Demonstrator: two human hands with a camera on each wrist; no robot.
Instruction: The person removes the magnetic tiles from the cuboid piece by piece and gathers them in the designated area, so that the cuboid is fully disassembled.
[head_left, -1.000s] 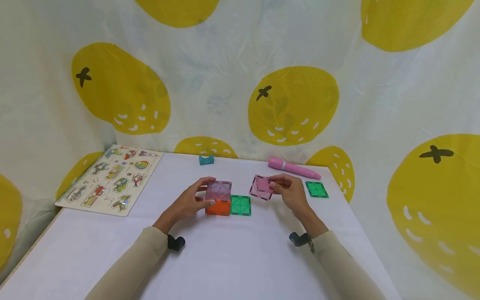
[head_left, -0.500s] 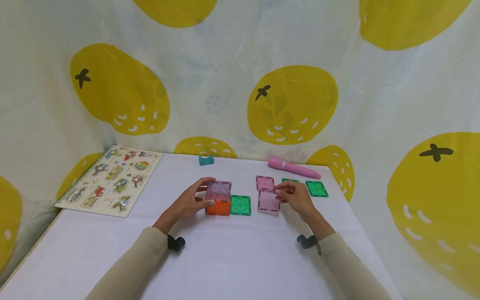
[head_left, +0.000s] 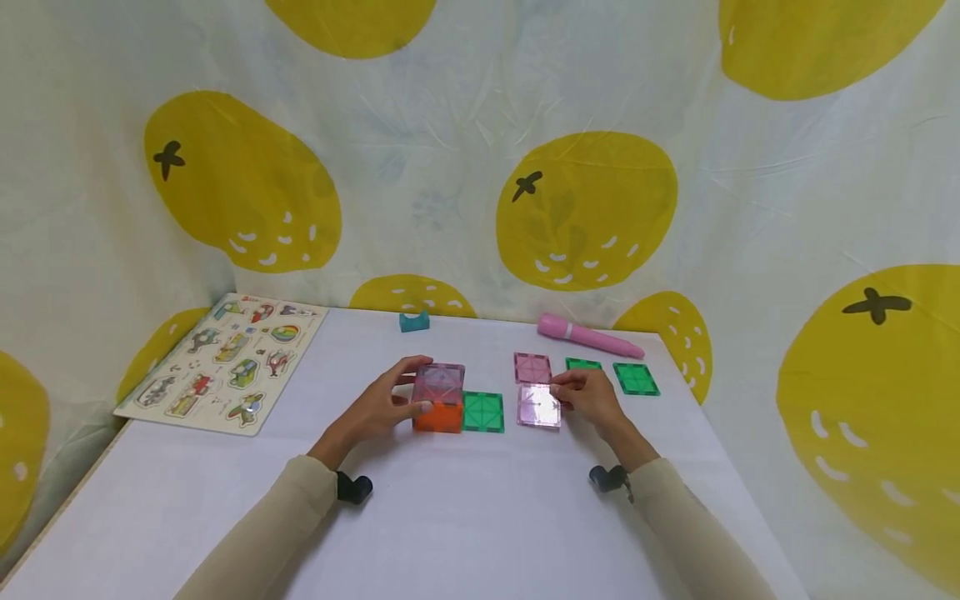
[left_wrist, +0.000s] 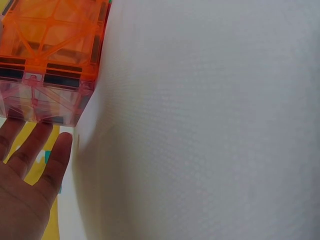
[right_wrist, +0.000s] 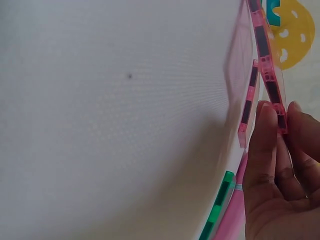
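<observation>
My left hand (head_left: 381, 403) holds a small box of see-through magnetic tiles (head_left: 438, 398), thumb at its front and fingers at its back. The box has a pinkish-purple top and an orange front; the left wrist view shows its orange side (left_wrist: 52, 35) close up. A green magnetic tile (head_left: 483, 412) lies flat against the box's right side. Between thumb and fingers, my right hand (head_left: 592, 400) pinches a clear pink magnetic tile (head_left: 538, 407) by its right edge. In the right wrist view this pink tile (right_wrist: 267, 60) stands off the table. Another pink tile (head_left: 532, 367) lies just behind it.
Two green tiles lie at the right, one (head_left: 636, 378) in the open and one (head_left: 583, 364) partly behind my right hand. A pink marker-like stick (head_left: 591, 336) and a teal notched block (head_left: 414, 322) are at the back. A picture puzzle board (head_left: 225, 362) lies left.
Two overlapping pink tiles were in my right hand; one now lies on the table and the hand keeps the other, moved nearer and catching the light. The left hand stays on the box.
</observation>
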